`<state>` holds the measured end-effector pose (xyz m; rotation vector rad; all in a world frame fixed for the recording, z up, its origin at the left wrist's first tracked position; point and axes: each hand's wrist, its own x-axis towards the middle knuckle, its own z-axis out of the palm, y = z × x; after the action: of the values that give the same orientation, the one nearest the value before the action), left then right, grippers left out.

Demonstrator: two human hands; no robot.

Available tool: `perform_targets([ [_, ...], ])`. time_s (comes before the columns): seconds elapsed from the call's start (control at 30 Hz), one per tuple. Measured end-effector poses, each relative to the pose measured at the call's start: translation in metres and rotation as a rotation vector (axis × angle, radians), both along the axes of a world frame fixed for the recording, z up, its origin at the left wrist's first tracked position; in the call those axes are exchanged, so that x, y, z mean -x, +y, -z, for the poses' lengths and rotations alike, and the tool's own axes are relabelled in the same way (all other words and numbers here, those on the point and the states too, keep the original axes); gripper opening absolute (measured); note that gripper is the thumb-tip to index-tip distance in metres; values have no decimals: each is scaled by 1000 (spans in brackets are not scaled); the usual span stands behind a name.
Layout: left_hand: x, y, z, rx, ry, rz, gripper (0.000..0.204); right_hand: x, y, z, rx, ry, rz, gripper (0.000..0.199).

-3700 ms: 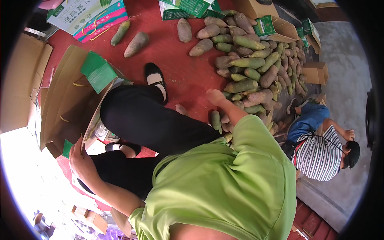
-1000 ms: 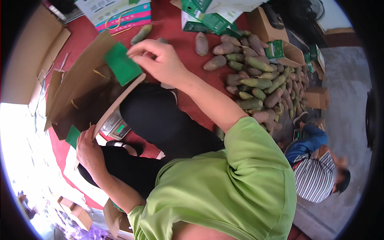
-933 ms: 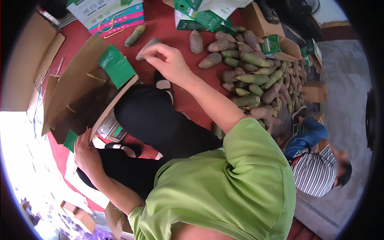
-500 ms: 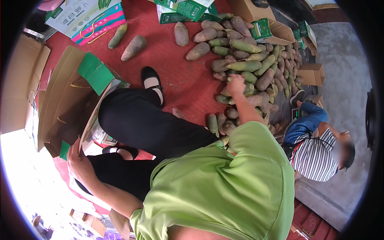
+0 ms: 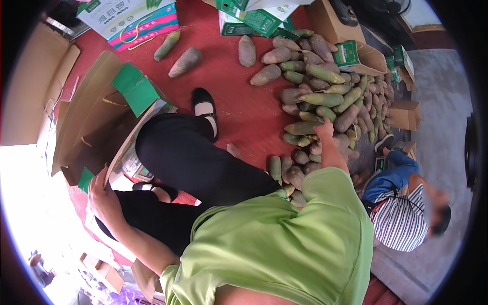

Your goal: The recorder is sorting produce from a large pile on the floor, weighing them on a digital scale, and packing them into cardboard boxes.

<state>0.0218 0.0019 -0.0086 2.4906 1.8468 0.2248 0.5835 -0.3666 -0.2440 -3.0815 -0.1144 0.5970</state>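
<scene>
My left hand [image 5: 104, 199] grips the edge of an upright cardboard box [image 5: 84, 119], which has green inner flaps and stands beside my legs. My right hand [image 5: 324, 130] reaches into a heap of green and brownish-purple radishes [image 5: 345, 117]. Its fingers are closed at the stem end of a long green radish [image 5: 302, 127], which lies on the others at the near left part of the heap. The palm side and some fingers are hidden.
Loose radishes [image 5: 185, 62] lie on the red floor [image 5: 239, 112] ahead. Printed cartons [image 5: 259, 20] stand at the back. An open box [image 5: 363, 57] sits behind the heap. On the right, a person in a striped shirt [image 5: 399, 218] crouches by the heap.
My right hand has drawn back a little toward me, to the end of the green radish. My left hand stays on the box edge. The view has shifted slightly.
</scene>
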Motion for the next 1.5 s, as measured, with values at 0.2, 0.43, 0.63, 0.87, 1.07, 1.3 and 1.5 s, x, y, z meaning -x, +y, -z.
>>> perform_targets([
  [0.2, -1, -4, -7, 22, 11, -64, 36, 25, 20, 12, -35, -128, -71, 66],
  [0.43, -9, -6, -14, 42, -40, -120, 29, 38, 33, 22, -382, -120, -278, 51],
  [0.63, -4, -3, -13, 56, -19, -79, 31, 89, 110, -31, -454, -195, -566, 47],
  [0.87, 2, -4, -12, 43, 5, -60, 30, 140, 235, -178, -1082, -106, -706, 42],
  [1.07, -2, -4, -14, 45, 5, -53, 31, 203, 313, -266, -1651, 235, -706, 42],
  [1.3, 2, -3, -9, 33, -6, 4, 31, 288, 395, -264, -1546, 274, -1103, 40],
  [1.5, 3, -1, -8, 55, 34, -12, 26, 270, 385, -220, -1568, 211, -961, 35],
])
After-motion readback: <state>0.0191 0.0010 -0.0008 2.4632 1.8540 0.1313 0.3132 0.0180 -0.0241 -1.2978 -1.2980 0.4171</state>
